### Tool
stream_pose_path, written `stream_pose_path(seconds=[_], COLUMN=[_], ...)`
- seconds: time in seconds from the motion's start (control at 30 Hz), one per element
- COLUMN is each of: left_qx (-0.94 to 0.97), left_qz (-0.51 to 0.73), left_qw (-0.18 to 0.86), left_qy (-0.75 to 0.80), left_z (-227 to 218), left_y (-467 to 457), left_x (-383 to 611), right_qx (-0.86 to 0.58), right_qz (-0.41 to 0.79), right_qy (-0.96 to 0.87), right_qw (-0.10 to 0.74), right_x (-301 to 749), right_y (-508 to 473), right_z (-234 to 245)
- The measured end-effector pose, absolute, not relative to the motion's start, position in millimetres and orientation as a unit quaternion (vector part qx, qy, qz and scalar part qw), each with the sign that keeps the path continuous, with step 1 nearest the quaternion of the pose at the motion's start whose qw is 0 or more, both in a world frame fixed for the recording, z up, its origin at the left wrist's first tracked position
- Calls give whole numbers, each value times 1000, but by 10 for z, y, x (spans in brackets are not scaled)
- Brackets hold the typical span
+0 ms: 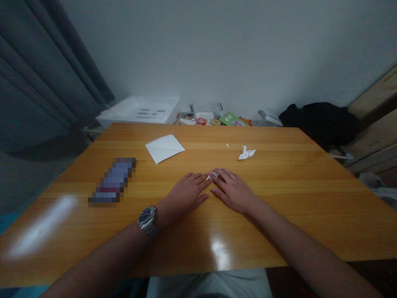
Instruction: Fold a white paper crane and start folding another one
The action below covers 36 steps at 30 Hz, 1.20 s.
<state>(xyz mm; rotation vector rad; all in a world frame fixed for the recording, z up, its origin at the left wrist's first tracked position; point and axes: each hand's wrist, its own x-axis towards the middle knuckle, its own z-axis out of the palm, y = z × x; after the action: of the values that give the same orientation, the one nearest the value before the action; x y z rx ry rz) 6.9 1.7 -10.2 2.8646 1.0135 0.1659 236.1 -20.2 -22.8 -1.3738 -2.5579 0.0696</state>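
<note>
A glossy wooden table stands before a pale wall. Near its middle, a small piece of white paper lies partly hidden under the fingers of the left hand and right hand, both open, palm-down, fingers extended. Beyond them sit an origami crane, rightward, and a perforated-edge notebook sheet, leftward.

Your tabletop is orange-brown with streaky wood grain. At frame centre you have white paper; right of centre, a white paper crane. Your watch, lower left, is silver and dark-dialled; the upper-left curtain is blue-grey.
</note>
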Motion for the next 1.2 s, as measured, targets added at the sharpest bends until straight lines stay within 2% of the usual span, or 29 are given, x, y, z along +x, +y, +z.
stream_pose_path(seconds=[0.47,0.8,1.2], left_qx=[939,936,930], left_qz=[49,71,70], left_qw=[54,56,51], left_qy=[336,341,356], left_z=[-96,-80,-73], left_y=[-5,-7,-33], left_x=[45,73,122], right_qx=[-497,-484,-474], right_qz=[67,67,85], right_qy=[-863,-869,-874], right_qw=[57,81,71], right_x=[2463,2508,2574], right_y=[-189,-185,-135], right_z=[-294,-343,-385])
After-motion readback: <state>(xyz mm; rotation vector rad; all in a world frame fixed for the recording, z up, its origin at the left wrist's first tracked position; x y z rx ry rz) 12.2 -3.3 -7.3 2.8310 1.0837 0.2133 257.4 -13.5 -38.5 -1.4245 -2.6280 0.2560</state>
